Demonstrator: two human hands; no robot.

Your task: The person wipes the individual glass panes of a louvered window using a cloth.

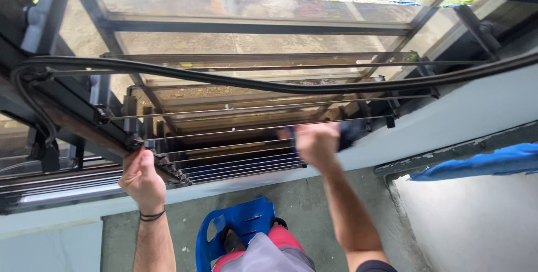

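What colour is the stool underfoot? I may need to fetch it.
Blue plastic stool, seen in the head view.

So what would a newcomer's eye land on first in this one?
The stack of glass louvre slats filling the middle, with a black cable sagging across it. Below, the left hand grips the window frame at the slats' left end, and the blurred right hand presses a slat. A blue plastic stool stands underfoot at bottom centre.

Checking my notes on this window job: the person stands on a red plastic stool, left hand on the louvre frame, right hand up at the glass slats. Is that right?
Not quite: the stool is blue, not red, as the head view shows. The rest holds: the left hand is on the louvre frame, and the right hand is up at the glass slats.
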